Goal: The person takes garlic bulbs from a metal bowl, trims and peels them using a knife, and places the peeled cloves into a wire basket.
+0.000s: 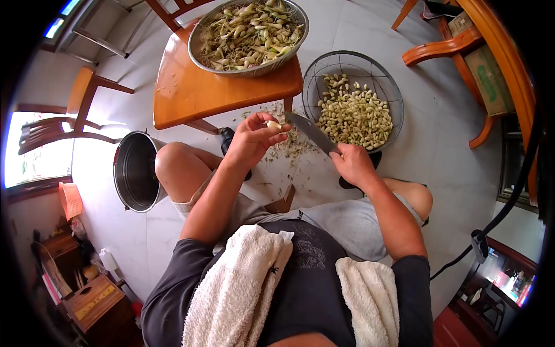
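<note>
My left hand [252, 140] pinches a small pale bulb [274, 125] between thumb and fingers. In my right hand [354, 164] is a broad-bladed kitchen knife [312, 133], its handle hidden in the fist. The blade points up and left, its tip close to the left fingertips; whether it touches the bulb I cannot tell. Right of the hands, a round mesh-like basket [395, 87] on the floor contains many trimmed bulbs [355, 115]. Beyond the left hand, a metal colander [254, 72] heaped with untrimmed, stringy bulbs [251, 34] rests on a wooden chair [199, 95].
Root and stem scraps [295, 144] litter the tiled floor between my feet. A dark metal bucket [137, 170] stands beside my left knee. Another wooden chair [81, 107] is at far left. Carved wooden furniture [448, 49] is at right, and a black cable [509, 202] hangs there.
</note>
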The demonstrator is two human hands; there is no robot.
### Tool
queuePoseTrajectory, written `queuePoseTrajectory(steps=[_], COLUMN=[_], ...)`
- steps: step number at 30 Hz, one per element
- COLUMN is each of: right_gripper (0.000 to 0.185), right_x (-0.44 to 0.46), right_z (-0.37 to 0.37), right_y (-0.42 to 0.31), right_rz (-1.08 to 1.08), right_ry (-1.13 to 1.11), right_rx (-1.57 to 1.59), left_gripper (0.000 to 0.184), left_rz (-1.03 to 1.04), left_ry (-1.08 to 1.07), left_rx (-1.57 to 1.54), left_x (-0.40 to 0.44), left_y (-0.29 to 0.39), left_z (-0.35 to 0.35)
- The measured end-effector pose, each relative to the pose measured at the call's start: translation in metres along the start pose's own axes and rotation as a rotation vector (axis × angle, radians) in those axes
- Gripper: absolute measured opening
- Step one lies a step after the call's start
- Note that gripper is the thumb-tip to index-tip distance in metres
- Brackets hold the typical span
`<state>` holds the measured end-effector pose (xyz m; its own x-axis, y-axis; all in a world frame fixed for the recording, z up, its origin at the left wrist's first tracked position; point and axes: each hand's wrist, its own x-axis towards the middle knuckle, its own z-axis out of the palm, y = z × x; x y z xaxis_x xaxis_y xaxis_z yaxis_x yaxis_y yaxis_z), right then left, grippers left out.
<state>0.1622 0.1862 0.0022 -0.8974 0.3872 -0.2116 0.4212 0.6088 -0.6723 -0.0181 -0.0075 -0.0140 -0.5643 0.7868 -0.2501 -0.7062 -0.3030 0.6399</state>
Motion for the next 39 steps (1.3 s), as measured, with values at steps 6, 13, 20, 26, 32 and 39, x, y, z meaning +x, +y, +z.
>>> queuePoseTrajectory(steps=[6,13,20,26,32,39], right_gripper=[0.017,0.014,0.014,0.015,0.017,0.024], right_x=[-0.001,-0.005,-0.003,-0.005,-0.008,-0.01], right_z=[-0.003,-0.009,-0.008,-0.006,-0.007,-0.006], right_y=[-0.002,-0.011,-0.014,-0.014,-0.016,-0.016], right_rz=[-0.091,-0.244,-0.321,-0.45,-0.464,-0.506], right_ry=[0.075,0.148,0.197,0.228,0.221,0.228], right_rx=[0.053,0.098,0.062,0.022,-0.064,-0.228], left_gripper=[0.031,0.036,0.028,0.017,0.015,0.019], left_rz=[-0.105,-0.196,-0.039,-0.101,-0.147,-0.104], left_ry=[-0.032,-0.037,0.139,0.11,0.054,0.176], left_rx=[-0.184,-0.178,0.236,0.121,0.019,0.152], left_x=[0.005,0.008,0.007,0.008,0.008,0.006], left_y=[0.001,-0.009,-0.014,-0.019,-0.027,-0.029], left_z=[-0.01,-0.017,-0.004,-0.01,-0.017,0.001])
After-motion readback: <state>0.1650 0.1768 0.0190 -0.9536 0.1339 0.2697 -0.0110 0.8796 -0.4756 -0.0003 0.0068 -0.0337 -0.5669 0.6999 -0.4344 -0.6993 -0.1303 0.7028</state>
